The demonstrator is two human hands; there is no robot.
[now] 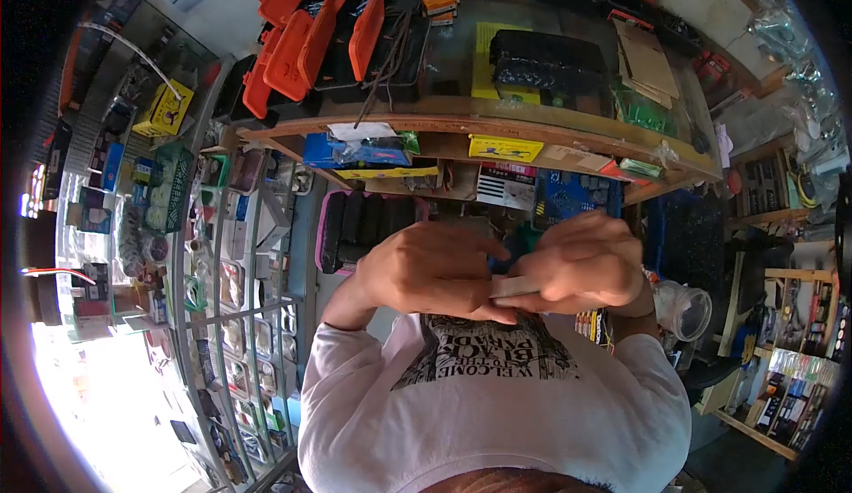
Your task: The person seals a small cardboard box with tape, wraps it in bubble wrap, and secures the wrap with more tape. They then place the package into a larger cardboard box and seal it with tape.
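Since both hands meet just above the printed shirt, the step in hand looks like fingertip work on a thin pale strip held at chest height. The right hand pinches it; the left hand curls against its end, though whether it grips I cannot tell. Further handling calls for a steady pinch. Beyond stands a cluttered wooden shelf.

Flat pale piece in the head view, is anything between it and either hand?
Nothing visible stands in the way. The left hand and the right hand both already grip the flat pale piece in front of the chest, with fingers directly on it.
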